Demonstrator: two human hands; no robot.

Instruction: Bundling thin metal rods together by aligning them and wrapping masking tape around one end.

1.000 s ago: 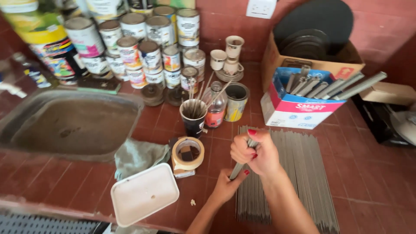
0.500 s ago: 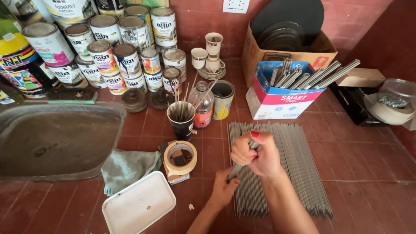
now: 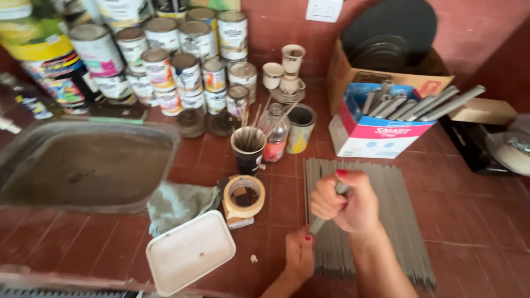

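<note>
Your right hand point(image 3: 345, 203) is fisted tight around a thin grey metal rod point(image 3: 324, 216), held slanted above the flat bed of grey rods point(image 3: 397, 221) on the red tile counter point(image 3: 486, 221). If that grip slackens, the rod could slide down into the bed. Your left hand point(image 3: 300, 255) rests at the bed's near corner, fingers curled together at the rod's lower end; whether they pinch it, you cannot tell.

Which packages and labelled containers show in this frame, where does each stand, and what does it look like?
Rod carton: right of centre, open, blue, red and white, grey rods sticking out.
Cardboard box: behind it, brown, holding dark discs.
Paint tins: stacked at back left, round, multicoloured labels.
Small tin: centre, open, yellow-patterned label.
Bottle: beside it, clear, red label.
</note>
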